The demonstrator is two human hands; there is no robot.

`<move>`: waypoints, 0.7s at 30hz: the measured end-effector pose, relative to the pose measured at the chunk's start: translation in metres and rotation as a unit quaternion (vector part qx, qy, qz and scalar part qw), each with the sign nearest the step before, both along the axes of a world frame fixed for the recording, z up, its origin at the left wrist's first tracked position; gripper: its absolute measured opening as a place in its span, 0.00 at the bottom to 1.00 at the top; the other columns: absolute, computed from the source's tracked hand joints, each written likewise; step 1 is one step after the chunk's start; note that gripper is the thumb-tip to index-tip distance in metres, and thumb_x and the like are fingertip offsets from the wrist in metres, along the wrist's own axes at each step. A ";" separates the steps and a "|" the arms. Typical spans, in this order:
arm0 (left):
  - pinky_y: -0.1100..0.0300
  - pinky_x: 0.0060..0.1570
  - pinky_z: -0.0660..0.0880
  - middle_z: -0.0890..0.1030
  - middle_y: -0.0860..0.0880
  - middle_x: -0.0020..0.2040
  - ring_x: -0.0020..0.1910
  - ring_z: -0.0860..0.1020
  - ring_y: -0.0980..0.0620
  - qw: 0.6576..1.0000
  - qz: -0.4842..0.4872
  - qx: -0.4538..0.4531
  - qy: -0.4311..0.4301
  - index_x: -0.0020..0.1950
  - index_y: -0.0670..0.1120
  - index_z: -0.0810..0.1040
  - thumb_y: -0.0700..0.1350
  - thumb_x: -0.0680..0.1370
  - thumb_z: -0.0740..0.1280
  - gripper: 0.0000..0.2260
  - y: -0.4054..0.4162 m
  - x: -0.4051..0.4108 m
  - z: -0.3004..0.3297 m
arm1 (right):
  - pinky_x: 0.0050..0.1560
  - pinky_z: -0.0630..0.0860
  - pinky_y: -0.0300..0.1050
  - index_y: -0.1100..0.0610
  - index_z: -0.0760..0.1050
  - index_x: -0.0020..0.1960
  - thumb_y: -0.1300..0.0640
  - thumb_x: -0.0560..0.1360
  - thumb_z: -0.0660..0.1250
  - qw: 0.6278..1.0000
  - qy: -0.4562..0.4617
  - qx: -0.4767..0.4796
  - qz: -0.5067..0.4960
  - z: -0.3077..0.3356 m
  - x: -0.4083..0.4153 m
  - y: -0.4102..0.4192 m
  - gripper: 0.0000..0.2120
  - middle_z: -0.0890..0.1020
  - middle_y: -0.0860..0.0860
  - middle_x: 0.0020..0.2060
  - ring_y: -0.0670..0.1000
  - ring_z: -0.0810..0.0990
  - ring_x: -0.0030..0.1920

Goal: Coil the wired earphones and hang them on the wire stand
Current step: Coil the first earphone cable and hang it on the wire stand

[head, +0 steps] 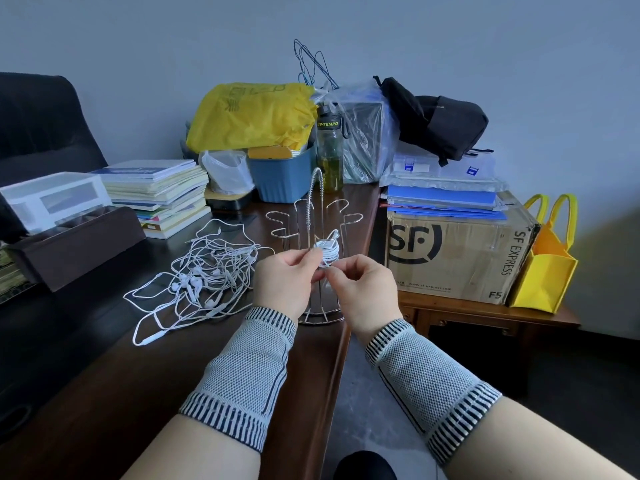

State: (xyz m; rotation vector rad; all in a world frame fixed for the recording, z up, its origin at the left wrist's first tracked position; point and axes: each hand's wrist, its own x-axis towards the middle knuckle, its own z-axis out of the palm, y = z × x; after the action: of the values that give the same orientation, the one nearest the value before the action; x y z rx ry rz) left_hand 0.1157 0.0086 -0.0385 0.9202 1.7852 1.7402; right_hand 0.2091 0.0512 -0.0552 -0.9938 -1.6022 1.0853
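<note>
A small coil of white earphone cable (328, 250) is held up in front of the silver wire stand (317, 216), at about the level of its lower hooks. My left hand (287, 278) pinches the coil from the left. From the right, my right hand (363, 289) pinches a strand of the same cable just under the coil. Whether the coil touches a hook is hidden by my fingers. A tangled pile of several more white earphones (204, 275) lies on the dark desk (104, 393) left of my hands. The stand's base sits near the desk's right edge.
A book stack (162, 192), a white drawer box (52, 199) and a dark tray (79, 244) line the left. Behind the stand are a blue bin (282, 178), a yellow bag (252, 116) and a bottle (329, 150). A cardboard box (457, 254) sits on a side table at right.
</note>
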 end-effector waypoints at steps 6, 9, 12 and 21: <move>0.45 0.53 0.80 0.85 0.50 0.36 0.43 0.85 0.47 0.999 0.009 0.023 -0.031 0.34 0.61 0.84 0.52 0.67 0.71 0.04 0.004 0.000 -0.005 | 0.34 0.72 0.45 0.56 0.76 0.30 0.59 0.70 0.69 0.988 0.076 -0.135 -0.003 0.002 -0.004 -0.005 0.10 0.77 0.50 0.26 0.49 0.73 0.29; 0.47 0.52 0.81 0.85 0.50 0.36 0.40 0.85 0.50 0.999 0.012 0.026 -0.043 0.31 0.54 0.84 0.44 0.73 0.73 0.11 0.006 -0.002 -0.007 | 0.31 0.67 0.42 0.59 0.74 0.33 0.65 0.72 0.66 0.941 0.231 -0.246 0.021 0.006 -0.005 -0.011 0.09 0.73 0.52 0.24 0.49 0.69 0.28; 0.47 0.51 0.81 0.86 0.49 0.36 0.40 0.85 0.50 0.998 0.010 0.030 -0.048 0.34 0.50 0.85 0.45 0.72 0.73 0.06 0.007 -0.003 -0.008 | 0.33 0.70 0.38 0.60 0.75 0.40 0.68 0.74 0.65 0.869 0.369 -0.325 0.058 0.014 -0.007 -0.016 0.06 0.77 0.52 0.27 0.47 0.73 0.28; 0.48 0.45 0.82 0.84 0.48 0.33 0.35 0.82 0.48 0.999 0.019 0.034 -0.034 0.42 0.47 0.86 0.45 0.74 0.73 0.03 0.009 -0.004 -0.014 | 0.32 0.74 0.34 0.59 0.77 0.43 0.67 0.75 0.66 0.835 0.432 -0.331 0.085 0.022 -0.010 -0.022 0.05 0.81 0.50 0.31 0.43 0.78 0.28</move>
State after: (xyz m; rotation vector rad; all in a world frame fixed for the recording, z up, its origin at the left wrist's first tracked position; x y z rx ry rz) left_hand 0.1120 0.0173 -0.0523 0.8498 1.7197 1.8445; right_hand 0.1996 0.0290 -0.0333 -0.5923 -0.5623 1.9337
